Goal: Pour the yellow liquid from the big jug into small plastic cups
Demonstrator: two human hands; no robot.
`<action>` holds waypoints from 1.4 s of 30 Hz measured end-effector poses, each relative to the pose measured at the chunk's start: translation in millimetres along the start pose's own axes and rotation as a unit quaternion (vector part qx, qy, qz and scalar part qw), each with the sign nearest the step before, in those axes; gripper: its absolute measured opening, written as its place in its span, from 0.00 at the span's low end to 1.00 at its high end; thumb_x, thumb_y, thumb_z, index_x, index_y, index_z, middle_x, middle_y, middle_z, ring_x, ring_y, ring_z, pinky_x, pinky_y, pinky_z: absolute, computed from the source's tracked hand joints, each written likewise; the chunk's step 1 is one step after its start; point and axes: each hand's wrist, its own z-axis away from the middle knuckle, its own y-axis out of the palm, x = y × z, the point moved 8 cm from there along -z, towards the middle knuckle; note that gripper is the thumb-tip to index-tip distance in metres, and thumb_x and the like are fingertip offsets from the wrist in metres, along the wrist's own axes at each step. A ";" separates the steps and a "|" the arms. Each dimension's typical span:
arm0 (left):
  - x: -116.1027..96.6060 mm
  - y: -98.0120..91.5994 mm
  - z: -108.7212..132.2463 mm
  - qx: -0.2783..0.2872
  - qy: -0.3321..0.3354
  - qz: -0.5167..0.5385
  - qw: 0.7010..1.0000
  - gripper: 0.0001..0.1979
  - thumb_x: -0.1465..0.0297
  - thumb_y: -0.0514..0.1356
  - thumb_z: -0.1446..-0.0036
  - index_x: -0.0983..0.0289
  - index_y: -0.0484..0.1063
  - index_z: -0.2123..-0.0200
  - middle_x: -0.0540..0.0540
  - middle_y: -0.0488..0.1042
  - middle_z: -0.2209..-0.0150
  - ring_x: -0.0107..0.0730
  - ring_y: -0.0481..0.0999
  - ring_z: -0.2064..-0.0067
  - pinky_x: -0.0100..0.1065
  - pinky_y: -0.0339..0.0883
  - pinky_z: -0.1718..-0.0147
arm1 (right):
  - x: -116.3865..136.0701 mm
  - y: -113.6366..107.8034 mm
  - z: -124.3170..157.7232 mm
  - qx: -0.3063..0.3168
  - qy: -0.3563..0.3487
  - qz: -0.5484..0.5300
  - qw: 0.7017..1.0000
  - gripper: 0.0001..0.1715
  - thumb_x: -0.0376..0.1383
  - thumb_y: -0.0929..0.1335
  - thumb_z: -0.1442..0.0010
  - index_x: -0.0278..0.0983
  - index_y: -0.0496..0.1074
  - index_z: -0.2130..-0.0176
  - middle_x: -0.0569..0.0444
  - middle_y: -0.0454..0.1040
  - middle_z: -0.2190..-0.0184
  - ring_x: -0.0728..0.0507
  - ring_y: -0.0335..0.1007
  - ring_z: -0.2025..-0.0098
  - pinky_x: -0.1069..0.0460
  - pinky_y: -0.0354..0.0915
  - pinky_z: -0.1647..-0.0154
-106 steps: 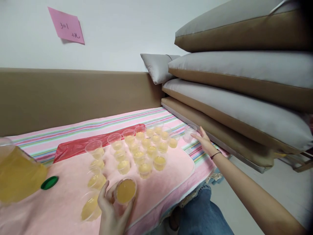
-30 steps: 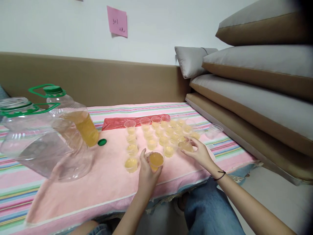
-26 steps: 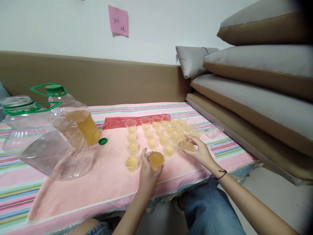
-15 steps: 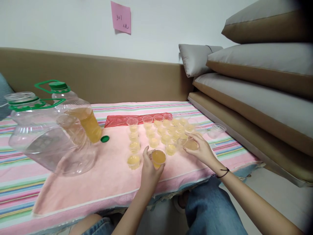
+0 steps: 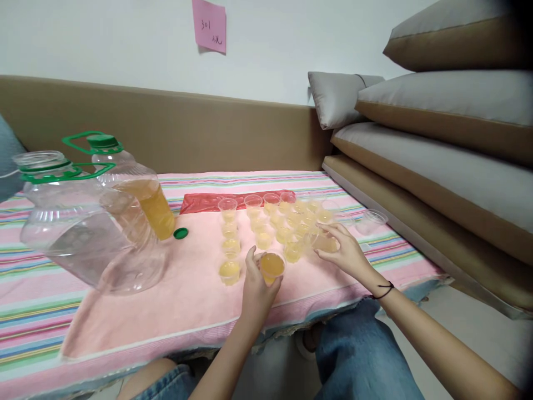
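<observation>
My left hand (image 5: 259, 283) is wrapped round a clear plastic cup (image 5: 272, 268) of amber liquid at the front of the cup group. In my right hand (image 5: 345, 251) is another clear plastic cup (image 5: 323, 242), tilted with its mouth toward the left and some liquid inside. It is close to the right side of a cup with pale yellow liquid (image 5: 293, 251); I cannot tell whether they touch. Several more cups stand close together behind my hands. To the left, a separate column of cups ends with a front cup (image 5: 229, 271).
Two large clear jugs with green handles stand at left: an uncapped one (image 5: 83, 233) in front, a capped one (image 5: 152, 205) holding amber liquid. A green cap (image 5: 180, 233), red plastic bag (image 5: 200, 203) and an apparently empty cup (image 5: 371, 221) lie around. Stacked cushions (image 5: 441, 150) rise at right.
The view has shifted slightly. Both hands keep hold of their cups in nearly the same places, the right one still tilted beside the group.
</observation>
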 end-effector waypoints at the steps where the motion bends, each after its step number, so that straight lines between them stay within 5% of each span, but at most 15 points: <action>1: 0.2 0.2 0.1 -0.001 -0.001 0.000 1.000 0.41 0.72 0.63 0.51 0.63 0.44 0.39 0.62 0.68 0.49 0.42 0.71 0.46 0.47 0.64 0.45 | 0.7 -0.1 -0.5 0.001 -0.003 0.002 1.000 0.34 0.37 0.72 0.49 0.42 0.68 0.43 0.49 0.70 0.55 0.37 0.68 0.51 0.41 0.66 0.48; 24: -0.8 0.6 0.9 0.004 -0.017 0.014 1.000 0.41 0.72 0.63 0.51 0.63 0.44 0.38 0.63 0.67 0.48 0.43 0.70 0.45 0.46 0.64 0.46 | 28.5 0.7 -14.0 0.050 -0.084 0.205 0.974 0.32 0.34 0.71 0.48 0.40 0.69 0.43 0.45 0.68 0.54 0.33 0.66 0.50 0.39 0.63 0.51; 42: -2.4 0.4 1.3 0.003 -0.013 0.023 1.000 0.42 0.73 0.64 0.52 0.62 0.45 0.38 0.61 0.67 0.49 0.43 0.71 0.46 0.47 0.63 0.45 | 73.7 6.1 -17.4 0.037 -0.272 0.283 0.919 0.29 0.23 0.61 0.40 0.50 0.71 0.47 0.50 0.74 0.50 0.39 0.64 0.44 0.30 0.42 0.37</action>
